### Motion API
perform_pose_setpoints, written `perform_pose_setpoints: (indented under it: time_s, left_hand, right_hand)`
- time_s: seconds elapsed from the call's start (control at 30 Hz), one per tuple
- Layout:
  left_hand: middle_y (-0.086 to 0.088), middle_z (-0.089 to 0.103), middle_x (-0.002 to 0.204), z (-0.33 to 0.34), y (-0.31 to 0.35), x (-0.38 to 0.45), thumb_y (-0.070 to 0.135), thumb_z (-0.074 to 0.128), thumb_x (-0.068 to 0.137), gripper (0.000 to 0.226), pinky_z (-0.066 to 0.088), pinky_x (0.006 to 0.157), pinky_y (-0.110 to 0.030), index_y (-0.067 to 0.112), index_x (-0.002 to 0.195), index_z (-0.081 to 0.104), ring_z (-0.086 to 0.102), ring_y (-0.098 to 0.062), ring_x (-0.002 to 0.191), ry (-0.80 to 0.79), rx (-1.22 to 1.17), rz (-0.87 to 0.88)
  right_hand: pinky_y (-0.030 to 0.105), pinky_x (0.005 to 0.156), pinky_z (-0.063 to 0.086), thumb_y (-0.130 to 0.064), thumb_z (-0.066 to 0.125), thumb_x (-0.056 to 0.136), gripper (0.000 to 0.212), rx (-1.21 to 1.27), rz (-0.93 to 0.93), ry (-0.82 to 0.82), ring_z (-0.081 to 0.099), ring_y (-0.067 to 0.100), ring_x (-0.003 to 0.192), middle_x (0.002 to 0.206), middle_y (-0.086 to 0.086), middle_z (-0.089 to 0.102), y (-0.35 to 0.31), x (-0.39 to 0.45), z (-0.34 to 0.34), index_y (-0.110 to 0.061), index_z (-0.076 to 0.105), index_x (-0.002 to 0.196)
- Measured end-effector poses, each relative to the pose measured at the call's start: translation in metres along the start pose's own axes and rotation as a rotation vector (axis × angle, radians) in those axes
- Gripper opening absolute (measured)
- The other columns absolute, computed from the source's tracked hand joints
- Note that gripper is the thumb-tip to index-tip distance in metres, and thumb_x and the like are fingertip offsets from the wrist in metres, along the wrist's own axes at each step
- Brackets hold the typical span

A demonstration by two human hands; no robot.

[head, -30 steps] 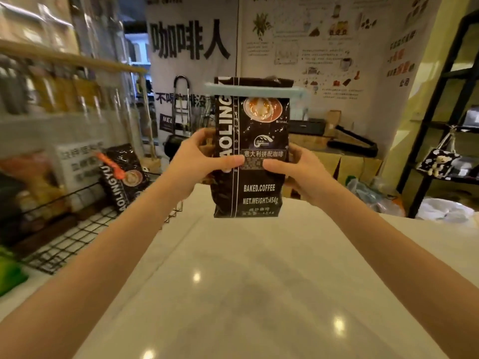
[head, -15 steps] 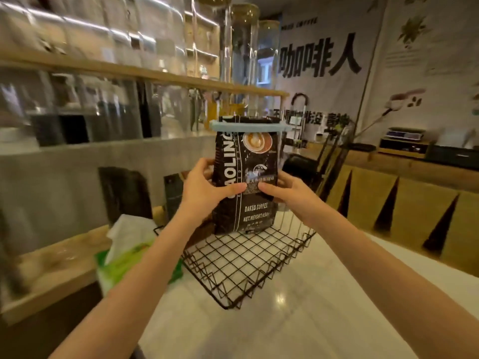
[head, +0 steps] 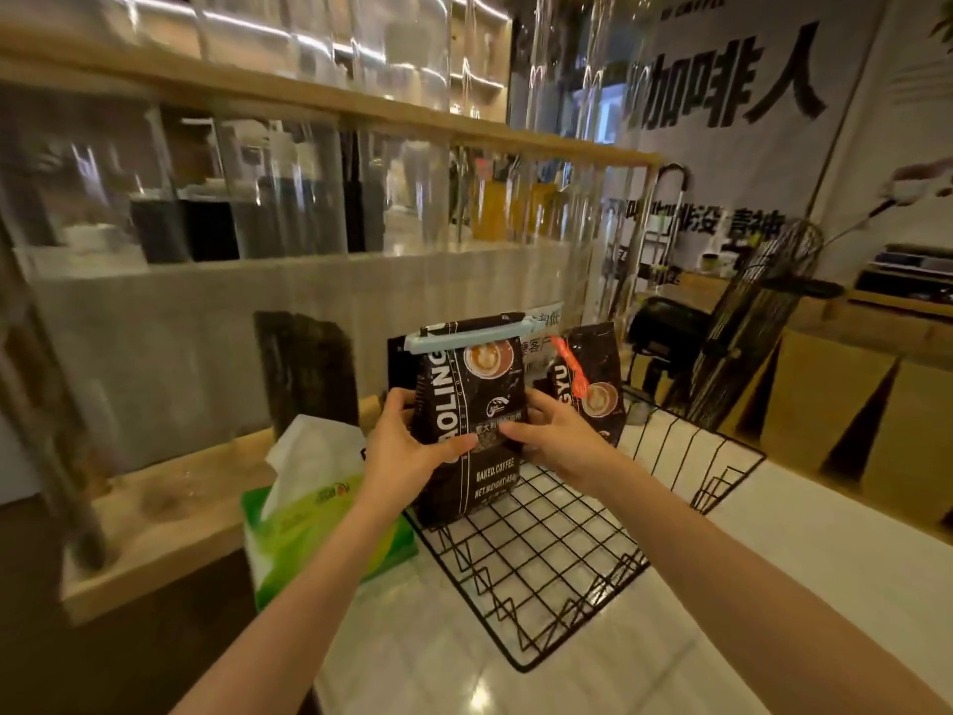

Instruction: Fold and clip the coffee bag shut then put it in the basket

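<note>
I hold a black coffee bag (head: 477, 394) upright with both hands. Its folded top is closed by a pale blue clip (head: 466, 337). My left hand (head: 407, 441) grips its left side and my right hand (head: 554, 438) its right side, thumbs on the front. The bag's bottom sits at the near-left part of the black wire basket (head: 572, 565); whether it rests on the wire I cannot tell. A second black coffee bag (head: 593, 384) with an orange clip stands at the back of the basket.
A green tissue pack (head: 314, 523) lies just left of the basket. A wooden ledge (head: 170, 513) and a glass partition rise behind it. The basket stands on a white counter (head: 773, 549). A black wire rack (head: 748, 322) leans at the right.
My view swung left toward the basket. Both hands carried the clipped bag down and into the basket's near-left part, and the second bag came into sight behind it.
</note>
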State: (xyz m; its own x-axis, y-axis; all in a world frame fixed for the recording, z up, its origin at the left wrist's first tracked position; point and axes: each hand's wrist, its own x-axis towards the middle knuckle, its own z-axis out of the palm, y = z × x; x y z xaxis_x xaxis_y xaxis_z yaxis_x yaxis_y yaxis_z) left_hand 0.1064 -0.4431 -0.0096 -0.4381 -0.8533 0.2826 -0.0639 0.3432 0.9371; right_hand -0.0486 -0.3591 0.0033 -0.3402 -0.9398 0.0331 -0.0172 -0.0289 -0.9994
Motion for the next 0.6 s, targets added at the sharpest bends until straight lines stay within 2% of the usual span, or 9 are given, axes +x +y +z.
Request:
perform_pose_setpoints:
  time_s: [0.17,0.23,0.33,0.5,0.6]
  left_hand:
    - [-0.004,0.058,0.115,0.005,-0.002,0.004,0.022,0.080,0.062,0.069,0.049,0.088,-0.038,0.014,0.117,0.039,0.056,-0.019,0.103,-0.013,0.074,-0.022]
    - [-0.006,0.057,0.120,0.006,0.000,0.002,0.020,0.078,0.065,0.069,0.048,0.086,-0.035,0.011,0.120,0.038,0.054,-0.018,0.103,-0.019,0.088,-0.027]
    - [-0.009,0.056,0.123,0.006,0.001,0.002,0.019,0.077,0.066,0.069,0.048,0.088,-0.037,0.010,0.121,0.037,0.055,-0.023,0.109,-0.009,0.105,-0.046]
    - [-0.010,0.056,0.126,0.008,0.003,-0.001,0.024,0.075,0.070,0.070,0.044,0.085,-0.033,0.009,0.126,0.035,0.054,-0.027,0.113,-0.009,0.202,-0.062]
    - [-0.013,0.054,0.128,0.012,0.005,-0.007,0.023,0.075,0.068,0.075,0.046,0.092,-0.038,0.007,0.128,0.034,0.053,-0.028,0.115,0.042,0.249,-0.058]
  right_hand:
    - [0.042,0.099,0.045,-0.008,0.058,0.084,0.030,-0.077,0.016,0.009,0.058,0.022,0.109,0.112,0.004,0.063,0.005,0.005,-0.001,-0.026,0.054,0.106]
    - [0.042,0.100,0.044,-0.010,0.058,0.084,0.029,-0.100,0.014,0.022,0.058,0.021,0.110,0.117,0.006,0.062,0.004,0.005,0.000,-0.026,0.053,0.107]
    - [0.042,0.100,0.045,-0.010,0.058,0.085,0.030,-0.100,0.005,0.036,0.057,0.023,0.112,0.122,0.011,0.059,0.003,0.003,0.002,-0.021,0.052,0.112]
    - [0.036,0.099,0.043,-0.017,0.057,0.086,0.044,-0.116,0.050,0.049,0.055,0.019,0.112,0.130,0.009,0.055,0.006,0.002,0.006,-0.012,0.043,0.128]
    - [0.028,0.093,0.040,-0.017,0.056,0.087,0.051,-0.187,0.052,0.079,0.050,0.013,0.107,0.131,0.003,0.050,-0.002,-0.008,0.011,-0.013,0.035,0.134]
